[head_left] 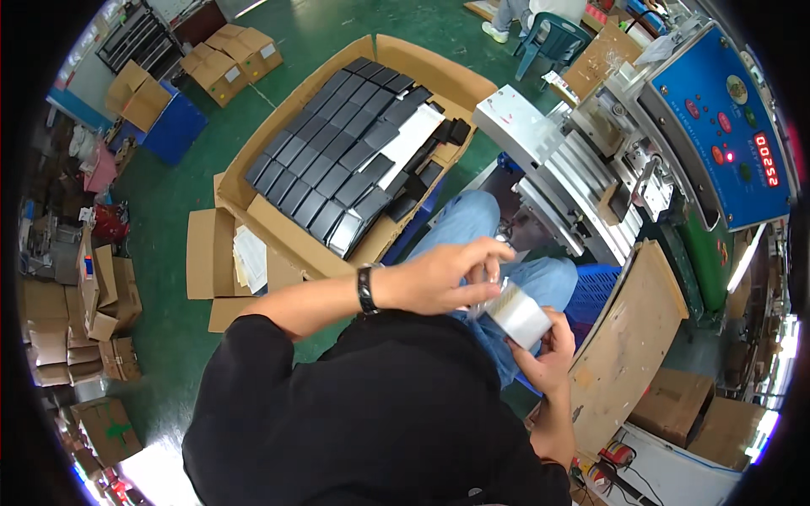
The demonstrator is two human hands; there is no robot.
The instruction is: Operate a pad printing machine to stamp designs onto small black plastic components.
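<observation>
The right hand [548,356] grips a silvery box [521,317] between both hands, seemingly steadying it for the left hand [439,282], whose curled fingers' hold is hard to tell; black boxes [329,148] fill a carton [434,67] beyond, perhaps for reach.

green floor [164,282], glossy | green chair [560,35], top right | dark rack [139,44], upper left | white glare [159,474], lower left
</observation>
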